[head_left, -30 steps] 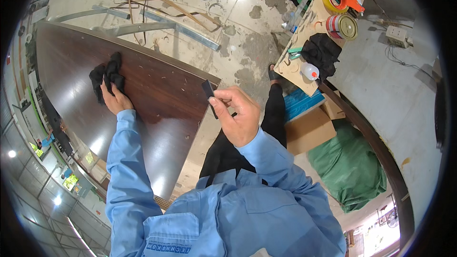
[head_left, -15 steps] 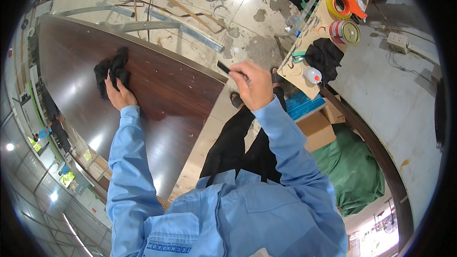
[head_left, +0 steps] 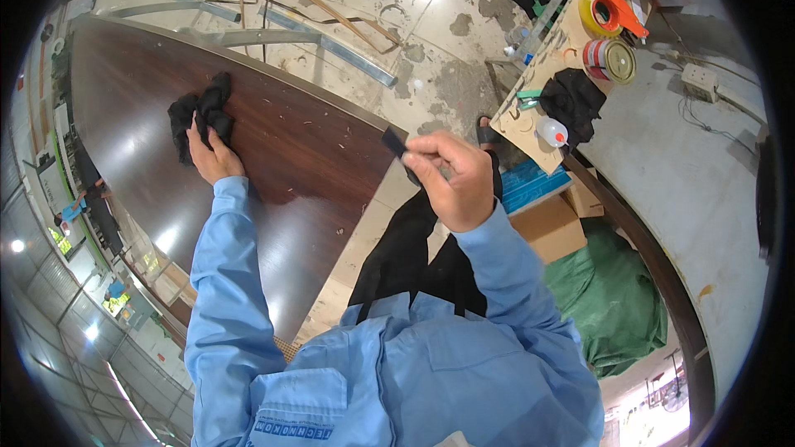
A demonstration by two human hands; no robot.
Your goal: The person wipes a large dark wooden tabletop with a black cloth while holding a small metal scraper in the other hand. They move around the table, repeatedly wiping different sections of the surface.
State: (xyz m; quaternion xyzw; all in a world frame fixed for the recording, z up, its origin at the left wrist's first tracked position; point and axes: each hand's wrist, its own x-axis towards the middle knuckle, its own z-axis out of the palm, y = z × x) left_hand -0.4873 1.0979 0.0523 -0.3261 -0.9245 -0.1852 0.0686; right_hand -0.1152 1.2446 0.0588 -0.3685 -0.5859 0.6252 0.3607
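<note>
A dark brown wood-grain panel (head_left: pixel 290 136) with a pale edge spreads out to my left, with small light shavings scattered on it. On it lies a crumpled black cloth (head_left: pixel 184 126). My left hand (head_left: pixel 217 159) is closed on the cloth's near side, pressing it to the panel, and some fingers are hidden in its folds. Near the panel's right corner my right hand (head_left: pixel 454 178) pinches a small flat black piece (head_left: pixel 394 141), like a strip or scraper blade, between thumb and fingers. The piece points up and left.
To the right, a wooden bench (head_left: pixel 530 136) carries a tin can (head_left: pixel 609 61), a tape roll (head_left: pixel 598 15), a white bottle (head_left: pixel 551 132) and a black cloth (head_left: pixel 573 103). Metal strips (head_left: pixel 356 62) lie on the floor beyond the panel. Cardboard boxes (head_left: pixel 546 230) stand below the bench.
My right hand has come slightly nearer and to the right, and the black piece now shows a broader face. My left hand stays on the cloth. The whole view has shifted a little.
</note>
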